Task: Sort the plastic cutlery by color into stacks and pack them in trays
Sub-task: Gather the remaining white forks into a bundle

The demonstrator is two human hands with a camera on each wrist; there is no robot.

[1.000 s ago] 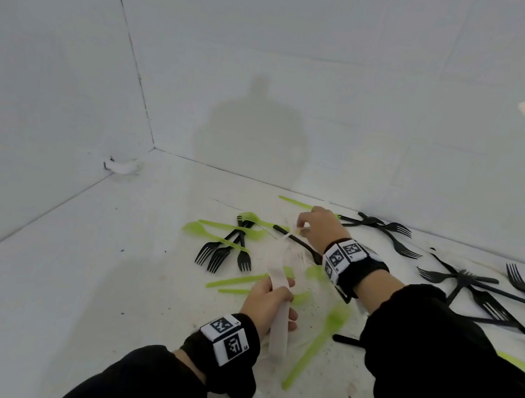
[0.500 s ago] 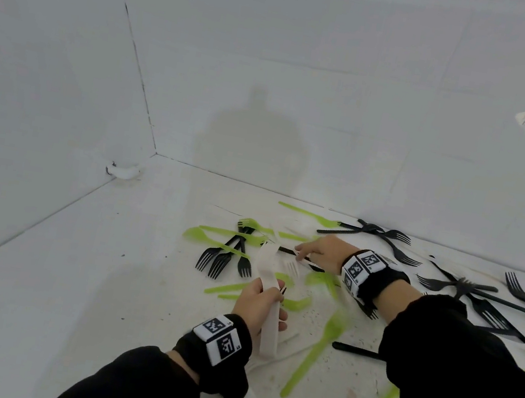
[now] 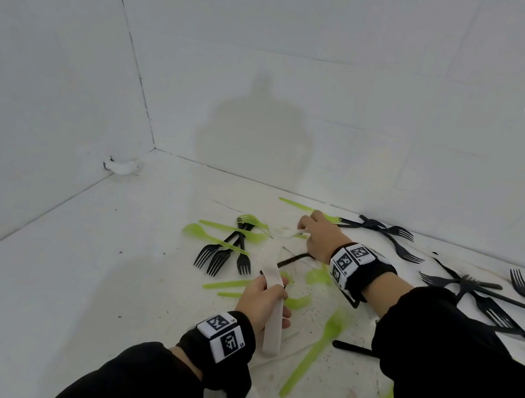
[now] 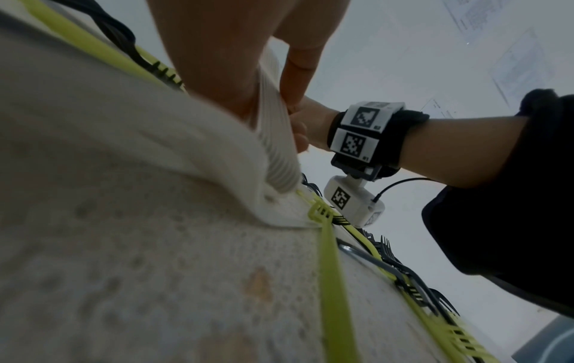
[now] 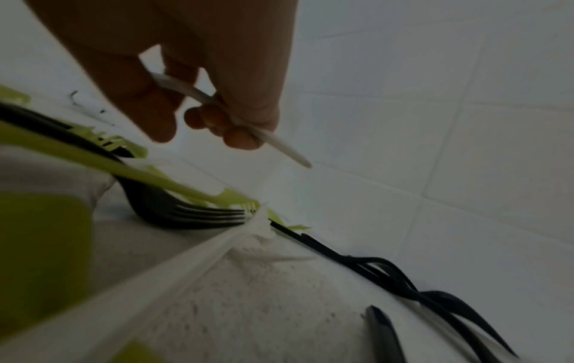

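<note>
Nearest, the left hand (image 3: 259, 302) is wrapped around a stack of white cutlery (image 3: 273, 325), handles nested and held roughly upright — a sensible way to keep one colour gathered while the other hand forages. The left wrist view shows the ribbed edges of that stack (image 4: 273, 137) pressed between thumb and fingers, so the pieces stay aligned and a new one can be slid on.

Around it, on the white tabletop (image 3: 105, 259), green spoons and forks (image 3: 315, 350) lie loose and unsorted.

Farther out, the right hand (image 3: 317, 234) pinches a single white piece (image 5: 229, 118) between thumb and curled fingers, lifted just clear of the surface; it is too blurred to say whether it is a fork or a knife. My guess is that it is meant for the left hand's stack.

Just left of that, a cluster of black forks (image 3: 224, 255) lies crossed with green pieces, and more black forks (image 3: 481, 294) are scattered to the far right — both colours seemingly not yet sorted. No tray shows in any view, so packing looks a long way off.
</note>
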